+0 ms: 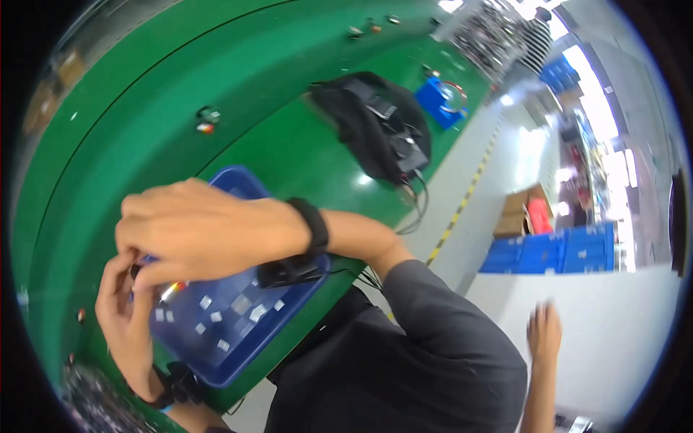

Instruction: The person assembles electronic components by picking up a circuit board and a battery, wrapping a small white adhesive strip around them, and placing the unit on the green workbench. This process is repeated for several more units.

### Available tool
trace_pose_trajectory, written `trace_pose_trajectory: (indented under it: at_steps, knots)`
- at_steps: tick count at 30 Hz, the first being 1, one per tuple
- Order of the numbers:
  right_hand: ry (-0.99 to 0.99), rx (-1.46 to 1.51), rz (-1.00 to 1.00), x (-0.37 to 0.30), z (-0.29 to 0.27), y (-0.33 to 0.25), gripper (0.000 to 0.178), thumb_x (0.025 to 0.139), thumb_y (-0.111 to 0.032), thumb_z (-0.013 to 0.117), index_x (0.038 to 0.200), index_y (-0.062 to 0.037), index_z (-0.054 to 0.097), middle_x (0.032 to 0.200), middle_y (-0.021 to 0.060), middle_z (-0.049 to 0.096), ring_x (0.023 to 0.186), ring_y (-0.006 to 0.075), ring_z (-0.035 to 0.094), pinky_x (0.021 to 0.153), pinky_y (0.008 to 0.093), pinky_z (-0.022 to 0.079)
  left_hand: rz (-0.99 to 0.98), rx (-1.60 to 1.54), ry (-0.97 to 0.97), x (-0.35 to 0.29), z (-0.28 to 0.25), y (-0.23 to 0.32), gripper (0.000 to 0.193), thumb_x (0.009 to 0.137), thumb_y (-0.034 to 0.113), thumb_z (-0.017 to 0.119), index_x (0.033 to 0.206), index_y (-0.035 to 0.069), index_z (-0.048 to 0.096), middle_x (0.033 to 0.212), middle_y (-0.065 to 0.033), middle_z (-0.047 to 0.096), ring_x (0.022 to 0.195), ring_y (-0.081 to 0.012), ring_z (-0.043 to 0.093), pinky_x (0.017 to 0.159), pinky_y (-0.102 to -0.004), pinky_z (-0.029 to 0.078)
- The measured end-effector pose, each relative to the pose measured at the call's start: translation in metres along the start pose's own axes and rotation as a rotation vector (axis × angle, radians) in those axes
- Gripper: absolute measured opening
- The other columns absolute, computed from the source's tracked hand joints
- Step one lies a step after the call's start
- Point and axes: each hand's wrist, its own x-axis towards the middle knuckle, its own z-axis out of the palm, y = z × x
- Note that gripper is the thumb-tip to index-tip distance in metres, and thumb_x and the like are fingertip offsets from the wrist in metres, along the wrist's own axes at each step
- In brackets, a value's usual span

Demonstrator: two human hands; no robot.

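1. Both hands meet just above the near-left corner of the blue tray: the right hand lies knuckles-up across the top, the left hand curls up beneath it.
2. Fingers of both pinch narrowly around one small dark part between them; its shape is too hidden to tell.
3. Best to keep that pinch over the tray, so a slip would likely drop the part among the small pale pieces under the right hand and not on the green tabletop.
4. A black device rests on the tray rim below the right wrist; I would keep the forearm off it.
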Motion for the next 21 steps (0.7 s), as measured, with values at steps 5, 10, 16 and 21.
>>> trace_pose_trajectory:
  at_steps: [5,10,16,21]
  knots:
    - [-0.141,0.033,0.153,-0.003,-0.008,-0.001,0.031,0.084,-0.032,0.07,0.082,-0.0019,0.062,0.08,0.0113,0.063,0.074,0.029,0.066,0.058,0.0402,0.048,-0.023,0.139,0.076,0.004,0.011,0.005,0.028,0.094,0.002,0.06,0.121,-0.005,0.055,0.111,-0.0097,0.061,0.1,-0.0141,0.059,0.085,-0.0254,0.048]
    - [-0.222,0.021,0.2,-0.003,-0.012,0.005,0.029,0.084,-0.027,0.069,0.077,-0.0003,0.062,0.078,0.014,0.064,0.074,0.0305,0.066,0.059,0.0403,0.048,-0.022,0.237,0.07,0.005,0.011,0.001,0.027,0.095,0.004,0.06,0.12,-0.005,0.055,0.11,-0.0096,0.061,0.096,-0.0135,0.059,0.08,-0.0247,0.049]
    - [-0.108,0.189,0.218,-0.001,0.0,0.01,0.023,0.084,-0.021,0.066,0.077,0.0013,0.063,0.079,0.0154,0.065,0.075,0.0321,0.066,0.063,0.0421,0.05,-0.036,0.282,0.049,0.002,0.004,-0.002,0.026,0.096,0.006,0.059,0.12,-0.005,0.055,0.109,-0.0083,0.059,0.095,-0.0134,0.058,0.078,-0.0244,0.049]
    - [0.05,0.208,0.244,0.001,0.005,0.007,0.023,0.085,-0.02,0.064,0.081,0.0025,0.063,0.081,0.0164,0.066,0.078,0.0331,0.066,0.065,0.0433,0.05,0.102,0.274,0.174,0.005,0.011,-0.01,0.025,0.097,0.007,0.059,0.119,-0.005,0.056,0.104,-0.0063,0.059,0.093,-0.0123,0.057,0.077,-0.0244,0.049]
